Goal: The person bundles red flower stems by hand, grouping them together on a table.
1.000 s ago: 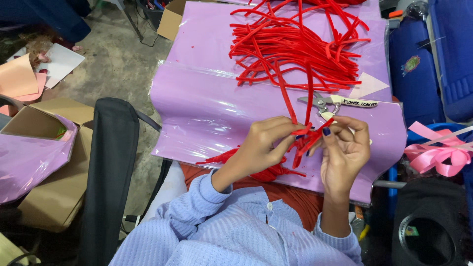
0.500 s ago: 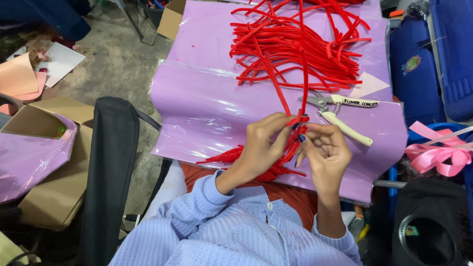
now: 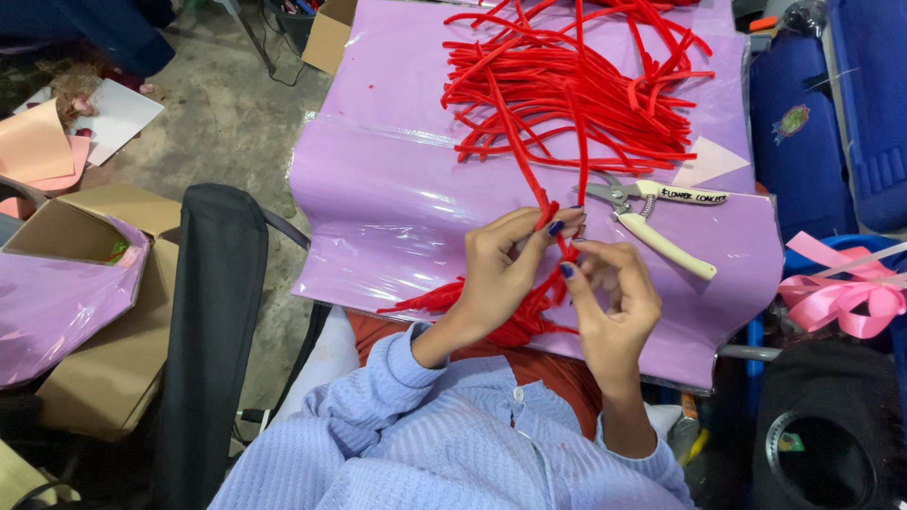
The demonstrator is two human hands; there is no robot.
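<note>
**Red cord strand pinched between both hands over lilac sheet**

Red fuzzy cord strand (image 3: 529,175) runs from the tangled pile of red cords (image 3: 576,85) down to our fingers, above the glossy lilac plastic sheet (image 3: 378,208) covering the work surface. Our left hand (image 3: 501,274) is closed around the strand, thumb and forefinger pinching it. Our right hand (image 3: 614,302) pinches the same strand just below, fingers curled narrow. A half second ago both hands sat slightly lower and closer together; a second ago the right hand stood further right, nearer the cream-handled metal pliers (image 3: 652,212). The pliers lie unmoved, just beside the hands. A bundle of short red cords (image 3: 482,302) lies beneath the left wrist. A pink ribbon bow (image 3: 836,297) sits well apart, at right.
</note>
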